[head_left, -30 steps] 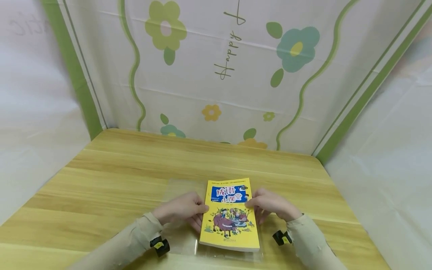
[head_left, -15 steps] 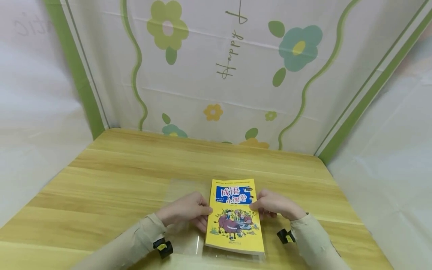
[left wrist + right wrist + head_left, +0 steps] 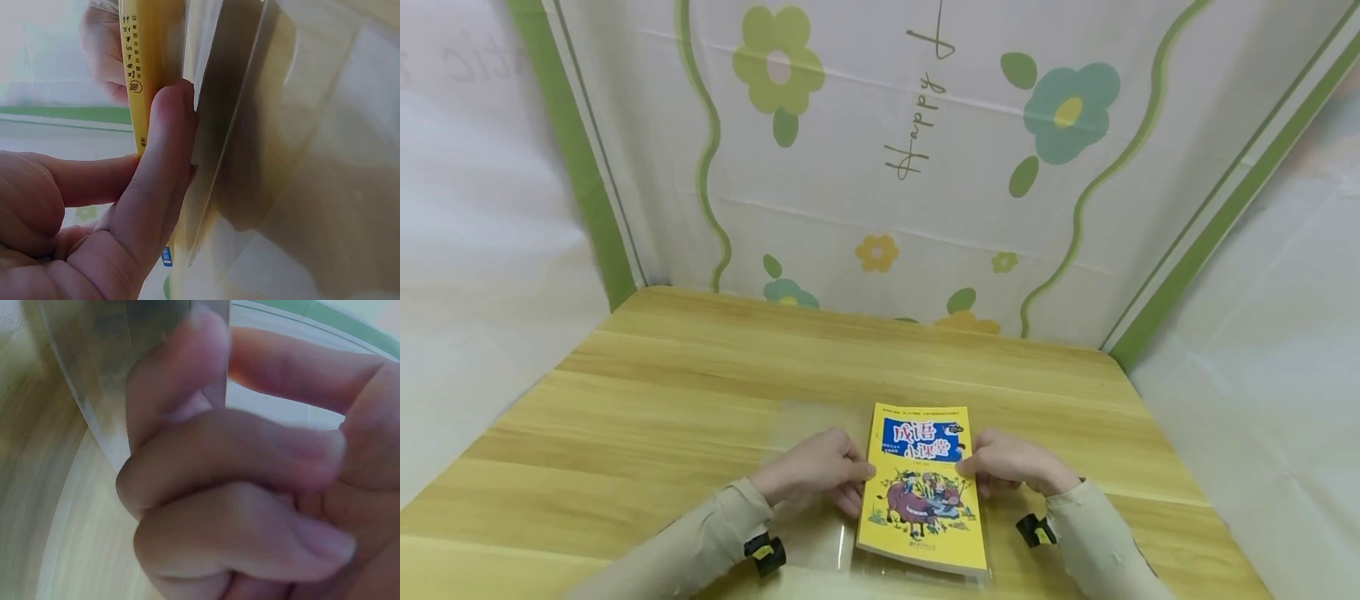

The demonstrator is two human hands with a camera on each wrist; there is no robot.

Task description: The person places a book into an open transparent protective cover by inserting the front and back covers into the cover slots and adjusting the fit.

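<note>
A yellow paperback book [image 3: 922, 492] with a blue title band lies flat near the front of the wooden table [image 3: 685, 375]. It rests on a clear plastic sheet [image 3: 808, 533]. My left hand [image 3: 859, 483] pinches its left edge, with the thumb on the cover. In the left wrist view the fingers [image 3: 156, 175] lie along the yellow spine [image 3: 140, 69], with the clear sheet [image 3: 250, 156] beside them. My right hand [image 3: 972, 471] pinches the right edge of the book. In the right wrist view its curled fingers [image 3: 219, 462] hold a thin edge [image 3: 125, 356].
White cloth walls with green stripes and flowers close in the table at the back [image 3: 880, 167], left and right. Bare wood stretches behind and to the left of the book. The table's front edge lies close under my forearms.
The book has slid slightly toward me and to the right on the clear sheet. Both hands kept their hold on its edges.
</note>
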